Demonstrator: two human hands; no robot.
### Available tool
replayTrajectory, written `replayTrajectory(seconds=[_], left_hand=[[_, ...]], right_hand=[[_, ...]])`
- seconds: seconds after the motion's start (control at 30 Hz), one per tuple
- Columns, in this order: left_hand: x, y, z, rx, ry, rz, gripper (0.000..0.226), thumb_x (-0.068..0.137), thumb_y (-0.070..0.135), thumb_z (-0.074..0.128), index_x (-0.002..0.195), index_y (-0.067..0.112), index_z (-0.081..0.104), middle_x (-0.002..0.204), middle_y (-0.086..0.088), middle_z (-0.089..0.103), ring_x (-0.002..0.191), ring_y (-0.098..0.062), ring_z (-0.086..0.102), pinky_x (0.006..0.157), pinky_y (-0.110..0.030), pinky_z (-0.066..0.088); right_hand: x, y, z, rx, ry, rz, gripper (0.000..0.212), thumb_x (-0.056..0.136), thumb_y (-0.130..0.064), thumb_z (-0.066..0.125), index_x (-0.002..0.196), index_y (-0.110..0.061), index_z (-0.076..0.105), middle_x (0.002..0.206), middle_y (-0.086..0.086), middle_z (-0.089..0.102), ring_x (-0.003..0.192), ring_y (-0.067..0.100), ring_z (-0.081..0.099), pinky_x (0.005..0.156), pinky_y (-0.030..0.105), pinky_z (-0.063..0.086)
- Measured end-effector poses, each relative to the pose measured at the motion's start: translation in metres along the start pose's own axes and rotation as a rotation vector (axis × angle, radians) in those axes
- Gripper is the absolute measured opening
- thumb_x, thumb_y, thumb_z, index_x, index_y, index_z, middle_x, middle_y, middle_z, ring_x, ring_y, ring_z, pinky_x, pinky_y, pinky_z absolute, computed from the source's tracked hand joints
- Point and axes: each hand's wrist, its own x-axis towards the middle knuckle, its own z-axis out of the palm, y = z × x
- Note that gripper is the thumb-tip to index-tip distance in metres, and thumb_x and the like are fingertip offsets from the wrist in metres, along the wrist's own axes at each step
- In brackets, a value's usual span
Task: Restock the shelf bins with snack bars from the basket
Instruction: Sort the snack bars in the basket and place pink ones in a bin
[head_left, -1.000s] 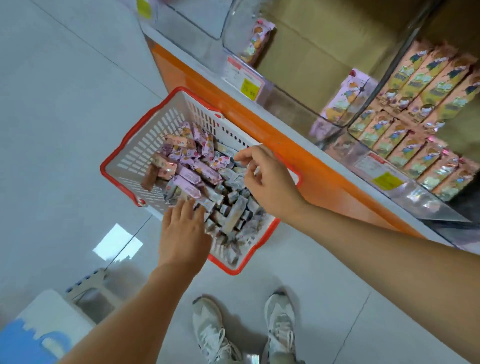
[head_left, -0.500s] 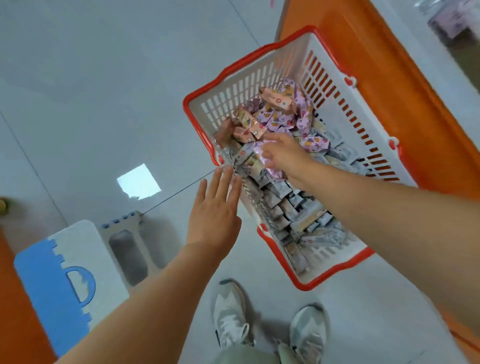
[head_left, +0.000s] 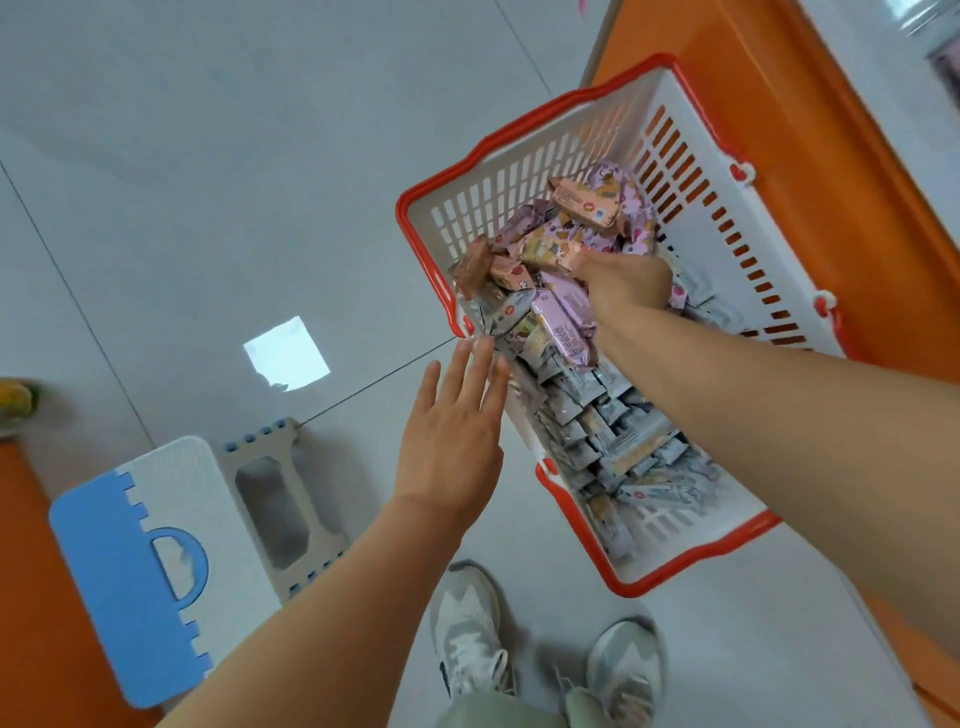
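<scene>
**A:** Floor (head_left: 208, 182) shot, basket (head_left: 431, 193) beside orange shelf base (head_left: 841, 197). Change?

**B:** My right hand (head_left: 623, 280) moved off the far rim into the snack bars (head_left: 587, 208), fingers curled under, grip unclear. My left hand (head_left: 452, 431) is flat now, fingertips at the rim. Pick underway.

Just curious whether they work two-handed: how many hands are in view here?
2. The right hand is down in the basket among pink snack bars; the left hand is spread flat outside it, fingers by the rim. No other hand shows.
</scene>
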Motion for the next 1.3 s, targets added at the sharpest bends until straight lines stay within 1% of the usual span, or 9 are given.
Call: replayTrajectory(seconds=[0.17,0.43,0.53,0.6,0.73,0.87,1.03,1.2,1.3], left_hand=[[0.006,0.015,-0.032,-0.113,-0.104,-0.068,0.071,0.095,0.019,0.042,0.155,0.022,0.004,0.163,-0.005,-0.004,0.15,-0.026,-0.004,0.121,-0.042,0.005],[0.008,0.08,-0.092,-0.437,0.014,0.04,0.089,0.088,0.027,0.063,0.155,0.019,0.004,0.16,-0.004,0.012,0.142,-0.027,0.024,0.112,-0.042,0.032],[0.007,0.11,-0.109,-0.479,0.026,0.085,0.067,0.089,0.025,0.064,0.147,0.016,0.032,0.133,-0.006,0.044,0.117,-0.024,0.048,0.092,-0.033,0.041],[0.001,0.13,-0.119,-0.436,0.106,0.124,0.04,0.088,0.026,0.063,0.125,0.015,0.051,0.107,-0.002,0.049,0.093,-0.022,0.052,0.075,-0.032,0.043],[-0.018,0.174,-0.134,-0.349,0.257,0.235,0.023,0.086,0.029,0.063,0.09,0.016,0.044,0.084,0.001,0.045,0.072,-0.021,0.043,0.058,-0.033,0.031],[-0.032,0.223,-0.146,-0.353,0.37,0.314,0.026,0.084,0.038,0.055,0.085,0.017,0.04,0.079,0.001,0.043,0.066,-0.024,0.048,0.054,-0.031,0.032],[-0.032,0.276,-0.157,-0.339,0.415,0.497,0.047,0.084,0.045,0.048,0.108,0.005,0.053,0.099,-0.009,0.052,0.091,-0.032,0.053,0.072,-0.039,0.042],[-0.031,0.323,-0.158,-0.058,0.365,0.729,0.068,0.078,0.029,0.054,0.141,0.005,0.042,0.144,-0.016,0.041,0.133,-0.034,0.039,0.108,-0.045,0.034],[-0.03,0.343,-0.148,0.125,0.276,0.769,0.077,0.084,0.026,0.054,0.153,0.011,0.024,0.16,-0.014,0.019,0.148,-0.031,0.013,0.12,-0.047,0.016]], right_hand=[[-0.011,-0.007,-0.047,-0.14,-0.09,-0.184,0.009,0.087,-0.007,0.068,0.096,-0.008,0.073,0.099,0.001,0.069,0.101,0.019,0.063,0.097,0.035,0.051],[-0.048,-0.035,-0.164,-0.17,-0.324,-0.283,0.013,0.084,-0.004,0.068,0.077,-0.013,0.061,0.078,-0.004,0.059,0.063,-0.005,0.055,0.063,0.014,0.042],[-0.065,-0.043,-0.206,-0.115,-0.331,-0.292,0.016,0.083,-0.004,0.07,0.076,-0.013,0.058,0.076,-0.002,0.058,0.059,-0.005,0.053,0.06,0.012,0.043],[-0.076,-0.044,-0.231,-0.032,-0.297,-0.306,0.016,0.085,-0.006,0.07,0.08,-0.014,0.058,0.08,-0.002,0.059,0.069,0.003,0.057,0.066,0.017,0.047],[-0.101,-0.044,-0.269,0.19,-0.126,-0.324,0.032,0.087,-0.017,0.072,0.106,-0.025,0.048,0.1,0.001,0.056,0.086,0.02,0.06,0.08,0.037,0.054],[-0.119,-0.037,-0.298,0.228,-0.099,-0.333,0.041,0.084,-0.015,0.075,0.112,-0.016,0.045,0.095,0.001,0.058,0.08,0.012,0.058,0.078,0.025,0.05],[-0.123,-0.036,-0.358,0.248,0.115,-0.422,0.04,0.088,-0.015,0.068,0.124,-0.013,0.048,0.104,0.013,0.066,0.094,0.025,0.064,0.084,0.042,0.053],[-0.114,-0.032,-0.439,0.306,0.506,-0.454,0.03,0.097,-0.012,0.055,0.124,-0.011,0.042,0.099,-0.007,0.062,0.085,-0.005,0.059,0.079,0.015,0.044],[-0.09,-0.023,-0.473,0.291,0.775,-0.411,0.044,0.097,-0.025,0.05,0.133,-0.001,0.043,0.114,0.0,0.055,0.103,0.006,0.055,0.095,0.023,0.041]])
